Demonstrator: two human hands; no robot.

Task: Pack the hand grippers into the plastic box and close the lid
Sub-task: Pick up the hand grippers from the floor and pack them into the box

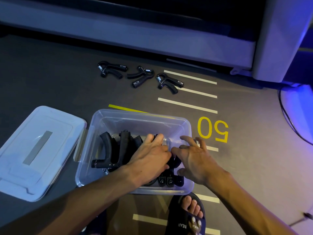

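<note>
Reaching into the plastic box at lower centre of frame, both hands were busy among the packed hand grippers. The left hand lay flat over the pile, fingers mostly straight and pressing down on a black handle; it did not look wrapped round anything. The right hand sat at the box's right wall, fingers spread and loosely bent; whether its thumb pinched a gripper below was hidden, so I could not tell.

Packed grippers sat in the left and near part of the box. Most stood on edge, long axes running roughly near-to-far in frame, handle ends toward the far wall, knob ends at the near wall.

Three loose grippers lay on the floor at upper centre, well apart from the box. Their handles splayed sideways; the left and right ones had spring ends pointing left, the middle one pointed right.

The lid lay on the floor at left, just beside the box, long axis slanting from lower left to upper right.

Risks, as judgement: handles standing tall could stick above the rim and stop the lid seating. Three more grippers might crowd the pile if pushed in crossways. Pressing hard at one wall could tip or slide the light box. A sandalled foot sat just near the box's front edge.
</note>
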